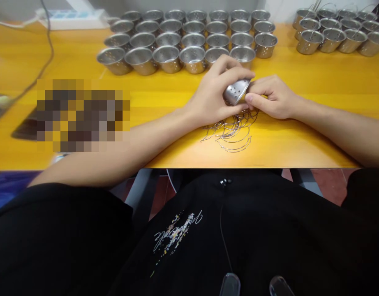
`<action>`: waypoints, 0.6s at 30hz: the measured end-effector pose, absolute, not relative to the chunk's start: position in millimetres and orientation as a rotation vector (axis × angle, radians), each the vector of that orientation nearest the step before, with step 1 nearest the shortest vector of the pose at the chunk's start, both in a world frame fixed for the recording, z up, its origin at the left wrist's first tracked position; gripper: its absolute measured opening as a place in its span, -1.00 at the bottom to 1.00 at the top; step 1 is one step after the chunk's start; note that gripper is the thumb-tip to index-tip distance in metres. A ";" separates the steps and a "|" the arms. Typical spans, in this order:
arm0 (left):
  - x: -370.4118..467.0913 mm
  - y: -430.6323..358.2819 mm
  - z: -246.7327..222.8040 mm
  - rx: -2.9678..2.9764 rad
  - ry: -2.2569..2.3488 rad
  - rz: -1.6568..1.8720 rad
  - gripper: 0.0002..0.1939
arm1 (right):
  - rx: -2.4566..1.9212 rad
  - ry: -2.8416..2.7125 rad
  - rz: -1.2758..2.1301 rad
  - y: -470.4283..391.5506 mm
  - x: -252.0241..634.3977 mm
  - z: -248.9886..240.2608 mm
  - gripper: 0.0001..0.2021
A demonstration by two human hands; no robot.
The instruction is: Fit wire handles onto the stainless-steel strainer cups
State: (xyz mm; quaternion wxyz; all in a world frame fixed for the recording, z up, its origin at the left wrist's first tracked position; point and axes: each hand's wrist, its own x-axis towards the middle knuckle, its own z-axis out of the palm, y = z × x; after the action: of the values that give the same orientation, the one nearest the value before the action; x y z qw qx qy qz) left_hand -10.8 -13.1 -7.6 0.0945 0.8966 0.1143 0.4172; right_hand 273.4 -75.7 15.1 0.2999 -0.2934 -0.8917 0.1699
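My left hand (212, 88) is wrapped round a small perforated metal cup (236, 91), which is tilted on its side with its rim toward the right. Fingers lie over the top of the cup and the thumb supports it from below. At the rim, my right hand (272, 96) is closed, its thumb and forefinger pressed together. What is pinched there is hidden by the fingers. Right under both hands lies a loose pile of thin curved wire handles (234, 131) on the yellow table (183, 152).
Rows of similar perforated cups (192, 61) stand along the back. More cups with wire handles attached (333, 40) stand at the back right. A white power strip (74, 19) and a dark cable (49, 45) are at the left, near a pixelated dark object (26, 125).
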 end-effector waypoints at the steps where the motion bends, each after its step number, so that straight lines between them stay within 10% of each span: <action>1: -11.2 -12.9 -7.3 2.662 0.353 1.230 -0.38 | -0.765 -2.358 0.474 -74.7 273.4 14.7 -0.26; 18: -8.9 39.2 -42.2 2.568 0.304 1.273 -0.02 | -0.784 -2.085 0.402 -72.6 276.5 0.2 -0.39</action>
State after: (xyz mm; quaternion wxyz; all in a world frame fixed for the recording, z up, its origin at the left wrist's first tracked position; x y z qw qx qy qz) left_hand -8.9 39.2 -42.2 0.1293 0.8836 0.1045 0.4378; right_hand 276.5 -72.6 0.2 0.4252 -0.3137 -0.8336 0.1608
